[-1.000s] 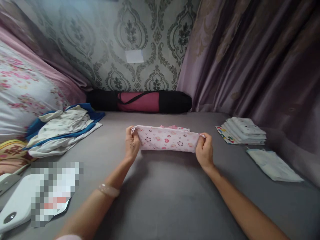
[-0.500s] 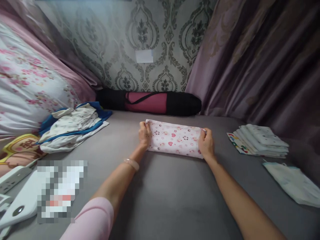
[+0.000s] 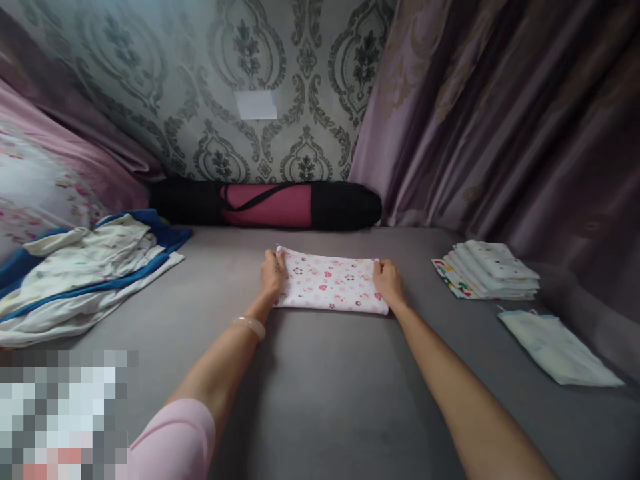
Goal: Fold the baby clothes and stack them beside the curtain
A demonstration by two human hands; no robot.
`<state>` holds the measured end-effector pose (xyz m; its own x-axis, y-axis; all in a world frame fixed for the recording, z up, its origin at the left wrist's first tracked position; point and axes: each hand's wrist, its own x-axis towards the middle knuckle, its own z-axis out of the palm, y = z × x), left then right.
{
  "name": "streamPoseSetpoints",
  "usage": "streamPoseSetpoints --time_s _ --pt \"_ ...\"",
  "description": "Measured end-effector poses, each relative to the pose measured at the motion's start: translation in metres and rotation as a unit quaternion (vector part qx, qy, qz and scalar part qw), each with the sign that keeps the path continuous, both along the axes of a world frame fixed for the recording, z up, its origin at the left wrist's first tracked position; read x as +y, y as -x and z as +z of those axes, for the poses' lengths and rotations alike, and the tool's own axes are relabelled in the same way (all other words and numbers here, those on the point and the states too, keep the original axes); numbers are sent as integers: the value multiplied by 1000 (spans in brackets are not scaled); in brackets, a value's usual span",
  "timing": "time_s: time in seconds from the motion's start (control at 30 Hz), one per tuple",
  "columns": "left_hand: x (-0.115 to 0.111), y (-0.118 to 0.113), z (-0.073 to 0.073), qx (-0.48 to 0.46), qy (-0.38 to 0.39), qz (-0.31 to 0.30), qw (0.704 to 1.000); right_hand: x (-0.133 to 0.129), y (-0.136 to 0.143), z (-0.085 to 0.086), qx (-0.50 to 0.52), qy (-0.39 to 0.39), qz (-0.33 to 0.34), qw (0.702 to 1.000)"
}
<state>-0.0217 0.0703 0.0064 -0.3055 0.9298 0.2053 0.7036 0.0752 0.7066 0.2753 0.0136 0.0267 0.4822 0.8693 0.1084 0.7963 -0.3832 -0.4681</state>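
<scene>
A white cloth with pink hearts and flowers point(image 3: 333, 283), folded into a flat rectangle, lies on the grey sheet point(image 3: 330, 387) in front of me. My left hand point(image 3: 273, 272) grips its left end, fingers closed at the upper corner; a pale bangle point(image 3: 250, 326) circles that wrist. At the cloth's right end, my right hand point(image 3: 389, 280) pinches the edge near the top corner. The cloth is stretched between both hands.
Crumpled white and blue clothes point(image 3: 95, 267) lie at left. On the right are a stack of folded cloths point(image 3: 495, 270) and a separate pale cloth point(image 3: 563, 347). A black and pink long bag point(image 3: 273, 205) rests against the patterned wall point(image 3: 307, 67).
The view has turned right, so the surroundings appear further left. The patterned cloth has been lowered and now lies flatter on the sheet, still held at both ends.
</scene>
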Motion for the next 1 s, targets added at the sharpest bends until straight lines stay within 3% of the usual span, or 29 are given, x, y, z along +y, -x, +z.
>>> streamPoseSetpoints --time_s 0.13,0.23,0.43,0.63,0.73,1.0 --pt "4 4 4 6 40 0 999 2 -2 -3 -2 43 -11 999" --pt "0 13 8 -8 95 -18 995 1 -6 0 -1 53 17 998" --pt "-32 34 9 -76 158 -49 983 -6 -6 2 -8 24 59 998" --pt "-70 33 3 25 20 -172 985 -8 5 8 -42 -49 46 997" --pt "-81 28 0 105 -30 -176 978 -8 6 7 -40 -41 33 998" --pt "-86 20 6 219 74 -130 964 -4 -3 0 -25 42 -8 999"
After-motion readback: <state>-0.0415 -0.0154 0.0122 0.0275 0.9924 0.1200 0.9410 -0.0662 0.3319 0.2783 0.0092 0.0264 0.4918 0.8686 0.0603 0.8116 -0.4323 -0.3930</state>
